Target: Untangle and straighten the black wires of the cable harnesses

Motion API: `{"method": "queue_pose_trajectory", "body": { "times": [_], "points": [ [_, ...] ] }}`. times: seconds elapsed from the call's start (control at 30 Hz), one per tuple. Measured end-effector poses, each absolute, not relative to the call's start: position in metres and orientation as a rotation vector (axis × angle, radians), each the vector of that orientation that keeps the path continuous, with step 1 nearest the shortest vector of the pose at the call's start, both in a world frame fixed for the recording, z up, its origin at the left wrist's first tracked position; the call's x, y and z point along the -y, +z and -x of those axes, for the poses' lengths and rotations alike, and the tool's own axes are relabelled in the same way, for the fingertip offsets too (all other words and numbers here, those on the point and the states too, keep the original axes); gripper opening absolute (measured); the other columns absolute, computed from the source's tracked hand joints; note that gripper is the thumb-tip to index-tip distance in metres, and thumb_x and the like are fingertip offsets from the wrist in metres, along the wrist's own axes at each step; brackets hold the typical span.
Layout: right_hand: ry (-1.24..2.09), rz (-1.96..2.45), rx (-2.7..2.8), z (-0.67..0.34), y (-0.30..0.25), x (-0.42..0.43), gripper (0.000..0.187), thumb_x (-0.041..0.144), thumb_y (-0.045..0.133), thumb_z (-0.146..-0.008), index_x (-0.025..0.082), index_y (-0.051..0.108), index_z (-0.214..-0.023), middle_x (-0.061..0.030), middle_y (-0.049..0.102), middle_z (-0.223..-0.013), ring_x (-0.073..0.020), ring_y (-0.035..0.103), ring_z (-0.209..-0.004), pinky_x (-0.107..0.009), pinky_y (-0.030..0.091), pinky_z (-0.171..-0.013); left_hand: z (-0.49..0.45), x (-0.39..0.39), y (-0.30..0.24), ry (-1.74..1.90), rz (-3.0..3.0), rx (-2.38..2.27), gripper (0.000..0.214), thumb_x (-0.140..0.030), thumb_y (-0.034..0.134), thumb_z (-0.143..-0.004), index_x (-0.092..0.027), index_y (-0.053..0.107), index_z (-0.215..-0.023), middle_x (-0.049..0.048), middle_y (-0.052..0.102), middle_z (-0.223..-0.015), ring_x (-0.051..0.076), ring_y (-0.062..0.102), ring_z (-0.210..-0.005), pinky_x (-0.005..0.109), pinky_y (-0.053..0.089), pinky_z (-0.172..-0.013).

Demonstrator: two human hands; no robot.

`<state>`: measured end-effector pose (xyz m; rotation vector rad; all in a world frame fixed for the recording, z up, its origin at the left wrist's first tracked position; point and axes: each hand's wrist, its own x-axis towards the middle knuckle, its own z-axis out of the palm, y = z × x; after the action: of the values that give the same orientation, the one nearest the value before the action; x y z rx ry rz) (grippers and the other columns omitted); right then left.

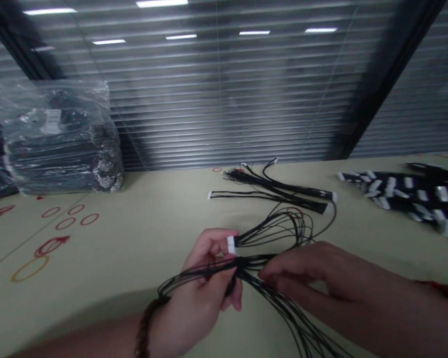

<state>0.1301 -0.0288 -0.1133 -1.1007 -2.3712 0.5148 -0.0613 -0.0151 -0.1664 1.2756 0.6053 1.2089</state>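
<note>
My left hand (199, 288) is closed around a bundle of thin black wires (283, 303), with a small white connector (231, 244) pinched at its fingertips. Loops of the same wires fan out beyond the connector toward the table's middle. My right hand (313, 278) comes in from the right and pinches the wire bundle just beside the left hand's fingers. Both hands hover low over the pale green table (142, 233).
More black wire harnesses with white connectors (280, 191) lie just beyond my hands. A heap of bundled harnesses (406, 199) lies at the right edge. A clear plastic bag of dark parts (59, 139) stands back left. Red and orange circles (70, 219) mark the table. Blinds fill the background.
</note>
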Motion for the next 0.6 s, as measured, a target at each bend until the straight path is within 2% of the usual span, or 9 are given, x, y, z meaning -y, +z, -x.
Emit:
{"method": "queue_pose_trajectory", "body": {
  "times": [0.1,0.2,0.33,0.47,0.5,0.6],
  "points": [
    [0.702,1.204,2.302,-0.118,-0.117,0.032,0.027,0.012,0.048,-0.085,0.030,0.067,-0.083,0.0114,0.064,-0.071,-0.0052,0.058,-0.063,-0.016,0.040,-0.059,0.060,0.018,-0.164,1.163,-1.290,-0.605,0.013,-0.025,0.053,-0.090,-0.023,0.048,-0.102,-0.0065,0.050,-0.070,0.000,0.046,-0.040,0.009,0.036,-0.038],
    [0.658,1.237,2.268,-0.113,-0.121,0.033,0.025,0.009,0.051,-0.081,0.028,0.066,-0.076,0.0111,0.062,-0.067,-0.0051,0.055,-0.060,-0.018,0.037,-0.060,0.058,0.020,-0.163,1.146,-1.274,-0.618,0.013,-0.027,0.053,-0.089,-0.022,0.048,-0.099,-0.0060,0.051,-0.070,0.000,0.044,-0.039,0.010,0.036,-0.038],
    [0.492,1.271,2.296,-0.114,-0.128,0.036,0.019,0.012,0.049,-0.081,0.022,0.063,-0.072,0.0067,0.058,-0.062,-0.0080,0.052,-0.057,-0.021,0.035,-0.054,0.058,0.019,-0.163,1.123,-1.293,-0.641,0.012,-0.027,0.051,-0.089,-0.021,0.047,-0.099,-0.0073,0.048,-0.064,0.001,0.044,-0.038,0.011,0.035,-0.037],
    [0.164,1.139,2.310,-0.116,-0.128,0.037,0.018,0.013,0.045,-0.084,0.019,0.061,-0.076,0.0029,0.059,-0.068,-0.0111,0.053,-0.061,-0.024,0.037,-0.057,0.059,0.016,-0.164,1.082,-1.310,-0.736,0.013,-0.024,0.050,-0.088,-0.019,0.044,-0.099,-0.0092,0.045,-0.056,0.003,0.042,-0.037,0.013,0.034,-0.036],
    [0.190,1.109,2.305,-0.117,-0.125,0.036,0.019,0.012,0.044,-0.083,0.019,0.061,-0.079,0.0027,0.060,-0.071,-0.0109,0.054,-0.063,-0.024,0.039,-0.058,0.059,0.015,-0.163,1.064,-1.304,-0.771,0.013,-0.024,0.050,-0.087,-0.019,0.044,-0.098,-0.0093,0.046,-0.055,0.003,0.041,-0.036,0.013,0.032,-0.035],
    [0.619,1.066,2.331,-0.129,-0.106,0.027,0.029,0.011,0.037,-0.084,0.020,0.063,-0.079,0.0046,0.059,-0.064,-0.0066,0.054,-0.056,-0.017,0.040,-0.051,0.059,0.011,-0.163,1.026,-1.279,-0.847,0.018,-0.027,0.050,-0.086,-0.018,0.041,-0.099,-0.0093,0.046,-0.055,0.003,0.039,-0.035,0.013,0.030,-0.034]
  ]
}}
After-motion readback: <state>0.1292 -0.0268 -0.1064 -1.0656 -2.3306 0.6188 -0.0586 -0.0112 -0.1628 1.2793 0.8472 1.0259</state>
